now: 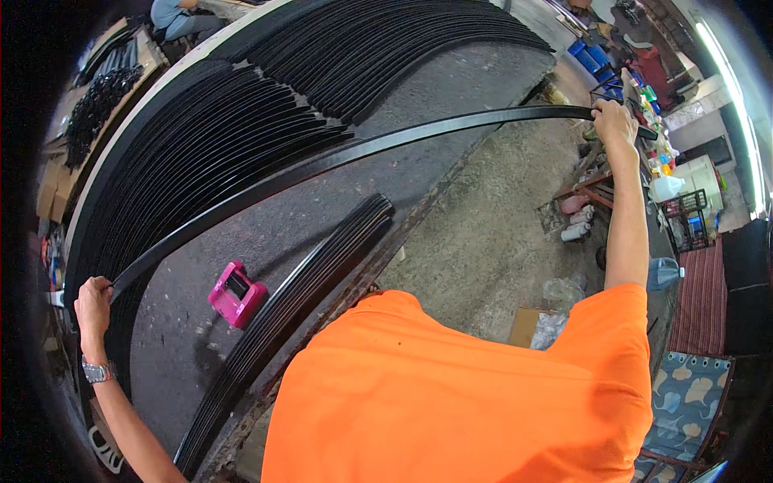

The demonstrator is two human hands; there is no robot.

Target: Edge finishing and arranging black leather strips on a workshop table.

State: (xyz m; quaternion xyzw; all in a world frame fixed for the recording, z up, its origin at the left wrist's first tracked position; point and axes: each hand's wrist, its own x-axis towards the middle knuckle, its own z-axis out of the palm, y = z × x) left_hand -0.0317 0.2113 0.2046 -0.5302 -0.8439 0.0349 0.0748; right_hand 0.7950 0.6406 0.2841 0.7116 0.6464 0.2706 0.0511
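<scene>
A long, glossy black strip [403,142], much like a belt strap, stretches across the view between my hands. At the far left, my left hand [94,310] pinches one end of it; a metal watch [98,372] is on that wrist. My right hand [614,123] is closed round the strip near its other end, at the upper right, and a short tip sticks out past the fingers. Beneath the strip lie rows of similar black strips [201,137] on a dark grey table [459,88]. Closer to me is a bundle of black strips [310,286].
Beside the bundle, a pink frame-shaped object [229,309] with a black centre rests on the table. A person [181,18] sits beyond the table's far left. Bottles [576,231], a black crate [686,211] and a cardboard box [527,326] stand to the right.
</scene>
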